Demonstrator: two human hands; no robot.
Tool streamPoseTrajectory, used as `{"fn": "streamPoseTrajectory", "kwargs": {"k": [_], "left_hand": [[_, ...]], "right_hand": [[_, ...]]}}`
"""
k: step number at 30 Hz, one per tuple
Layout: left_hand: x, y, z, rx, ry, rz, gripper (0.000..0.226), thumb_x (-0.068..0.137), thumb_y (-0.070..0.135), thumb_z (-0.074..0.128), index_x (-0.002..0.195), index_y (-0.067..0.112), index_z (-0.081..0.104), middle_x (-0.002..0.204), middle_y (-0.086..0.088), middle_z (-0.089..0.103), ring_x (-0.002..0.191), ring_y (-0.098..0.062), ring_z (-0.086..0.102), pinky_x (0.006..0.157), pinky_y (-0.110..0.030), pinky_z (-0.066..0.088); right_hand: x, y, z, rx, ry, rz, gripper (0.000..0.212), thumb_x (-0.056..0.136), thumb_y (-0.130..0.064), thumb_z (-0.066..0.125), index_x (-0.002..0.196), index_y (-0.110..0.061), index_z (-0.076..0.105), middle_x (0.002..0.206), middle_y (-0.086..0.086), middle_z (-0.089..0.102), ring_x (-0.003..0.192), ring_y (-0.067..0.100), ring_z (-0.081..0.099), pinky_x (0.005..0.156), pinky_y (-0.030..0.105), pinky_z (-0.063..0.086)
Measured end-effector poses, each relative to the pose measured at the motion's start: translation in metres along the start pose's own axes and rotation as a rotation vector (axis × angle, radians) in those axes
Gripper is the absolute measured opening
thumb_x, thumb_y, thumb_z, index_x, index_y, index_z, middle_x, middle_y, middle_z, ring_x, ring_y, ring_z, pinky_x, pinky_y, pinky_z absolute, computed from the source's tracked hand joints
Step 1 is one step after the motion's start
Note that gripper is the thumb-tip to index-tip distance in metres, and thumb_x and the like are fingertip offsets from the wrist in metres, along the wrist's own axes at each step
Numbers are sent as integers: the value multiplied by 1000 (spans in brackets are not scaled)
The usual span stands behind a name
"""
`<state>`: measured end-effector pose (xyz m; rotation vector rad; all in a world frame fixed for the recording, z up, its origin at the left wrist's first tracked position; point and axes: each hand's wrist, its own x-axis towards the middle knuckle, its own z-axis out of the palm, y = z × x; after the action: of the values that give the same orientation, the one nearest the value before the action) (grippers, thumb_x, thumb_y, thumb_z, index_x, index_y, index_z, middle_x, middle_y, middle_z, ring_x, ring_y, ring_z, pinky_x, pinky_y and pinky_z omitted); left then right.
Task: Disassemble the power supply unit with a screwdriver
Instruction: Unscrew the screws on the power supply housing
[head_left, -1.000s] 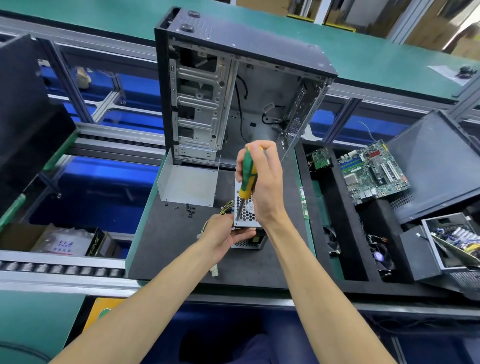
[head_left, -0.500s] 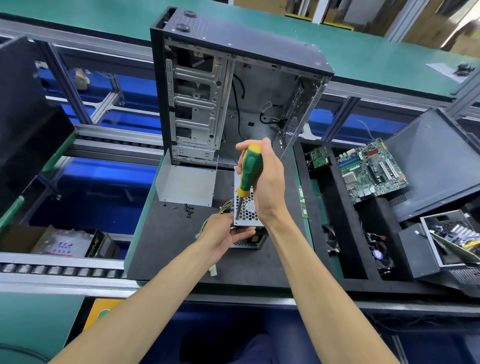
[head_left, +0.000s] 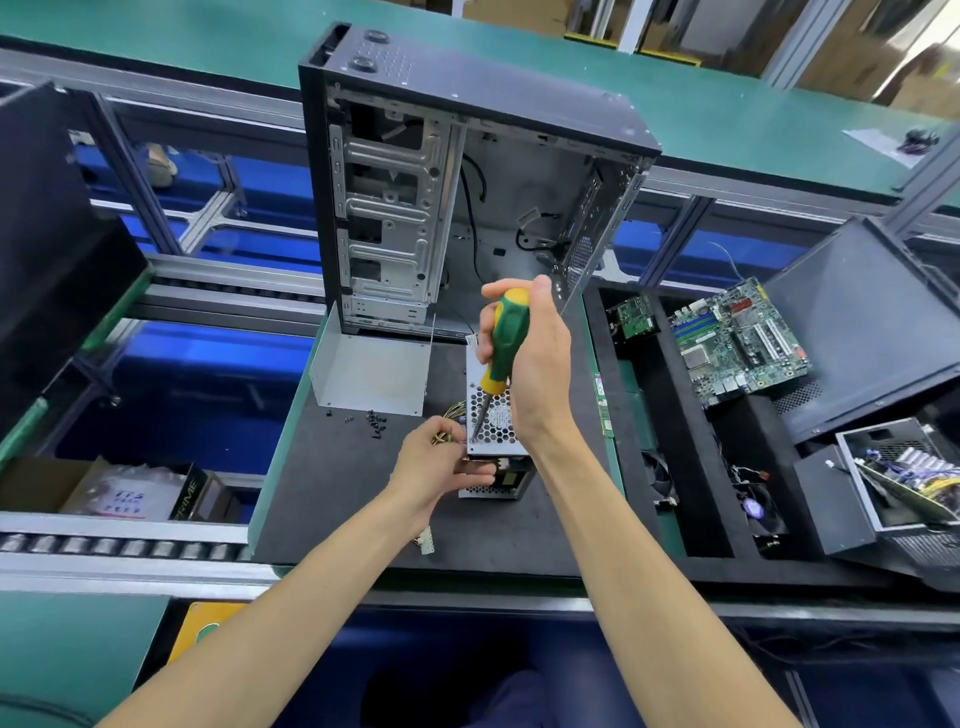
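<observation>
Step in hand: judged from the pose, a screw at the near left corner of the power supply unit (head_left: 493, 415) is being worked with the screwdriver (head_left: 497, 358)
Power supply unit: stands on the black mat (head_left: 332, 493), toward its right edge, perforated face turned up to the camera, a lower part of the casing showing below the left hand
Right hand (head_left: 535, 364): fingers wrapped round the green and yellow handle, thumb over its top end
Left hand (head_left: 441, 467): fingers curled on the unit's near left corner, pinching at the casing beside the tip; yellow wires (head_left: 451, 415) run out just behind it
Key relation: the tool's long axis slants from the handle, up and away, down toward the person and slightly left; the tip meets the unit just beside the left fingertips, so a slip would likely go into that hand
Nearer hand: the left is at the screw; the right sits above, on the handle
Room to move: open mat lies left of the unit and toward the near edge; the empty computer case (head_left: 467, 197) stands upright at the far edge, close behind the handle; a grey metal cover (head_left: 371, 374) lies at its foot, loose screws (head_left: 374, 418) just in front of it
Right of the mat: compartments hold a motherboard (head_left: 737, 343) and fans, well apart from the work
</observation>
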<state>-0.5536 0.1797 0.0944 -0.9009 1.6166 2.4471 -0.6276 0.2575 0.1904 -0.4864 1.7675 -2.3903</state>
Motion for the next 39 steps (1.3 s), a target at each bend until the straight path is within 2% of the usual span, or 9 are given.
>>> {"fn": "streamPoseTrajectory", "kwargs": {"k": [5, 12, 15, 17, 24, 29, 32, 36, 39], "left_hand": [[-6, 3, -1, 159, 56, 58, 20, 94, -9, 43, 89, 5, 57, 99, -18, 56, 61, -28, 69, 70, -45, 63], [-12, 7, -10, 228, -4, 30, 14, 96, 4, 56, 99, 2, 70, 114, -16, 64, 85, -26, 73, 66, -39, 63], [-13, 8, -14, 226, -33, 20, 13, 93, 14, 68, 101, 5, 74, 113, -10, 68, 98, -24, 70, 72, -39, 63], [-11, 8, -13, 244, -31, 29, 20, 87, 20, 77, 101, 6, 75, 107, -10, 70, 95, -21, 70, 75, -37, 63], [-7, 4, -9, 232, 34, 70, 18, 85, 10, 78, 99, 2, 72, 97, -15, 73, 83, -22, 75, 84, -35, 61], [-7, 3, -8, 219, 48, 78, 16, 85, 6, 77, 98, -2, 71, 91, -14, 72, 81, -20, 75, 81, -33, 62], [-8, 3, -7, 207, 53, 80, 17, 85, 5, 77, 98, -2, 70, 91, -15, 72, 80, -21, 75, 79, -33, 62], [-10, 4, -5, 171, 34, 68, 17, 87, 1, 73, 101, -6, 66, 90, -21, 71, 74, -23, 75, 73, -30, 61], [-13, 7, -4, 159, 26, 51, 17, 87, -2, 71, 103, -7, 65, 96, -27, 71, 75, -25, 75, 70, -27, 61]], "right_hand": [[3, 1, -3, 84, 5, 11, 43, 102, -51, 39, 82, -24, 67, 68, 1, 54, 54, 16, 43, 52, 26, 38], [3, 1, -4, 36, 8, -70, 25, 94, -38, 49, 87, -17, 59, 70, 0, 53, 56, 17, 43, 54, 29, 36], [3, 2, -3, 33, 15, -76, 24, 97, -32, 46, 87, -15, 59, 69, 0, 53, 55, 18, 42, 53, 30, 36], [4, 1, -3, 31, 18, -81, 23, 98, -31, 45, 88, -15, 58, 69, 0, 53, 55, 18, 42, 53, 30, 36], [3, 2, -3, -46, 28, -86, 22, 99, -38, 53, 94, -16, 49, 71, 2, 56, 55, 19, 47, 53, 27, 41], [4, 2, 0, -103, 2, -94, 36, 102, -44, 43, 100, -17, 69, 75, 4, 60, 66, 17, 56, 62, 25, 49], [6, 1, -1, -22, -1, -78, 35, 105, -35, 36, 106, -19, 68, 72, 2, 59, 61, 19, 52, 59, 27, 47], [6, 0, 0, 72, -5, -38, 28, 102, -41, 42, 95, -17, 54, 63, 2, 52, 53, 18, 42, 52, 28, 38], [4, 1, -1, -6, -9, -69, 30, 98, -45, 53, 89, -15, 54, 70, 2, 57, 56, 17, 50, 53, 27, 43]]}}
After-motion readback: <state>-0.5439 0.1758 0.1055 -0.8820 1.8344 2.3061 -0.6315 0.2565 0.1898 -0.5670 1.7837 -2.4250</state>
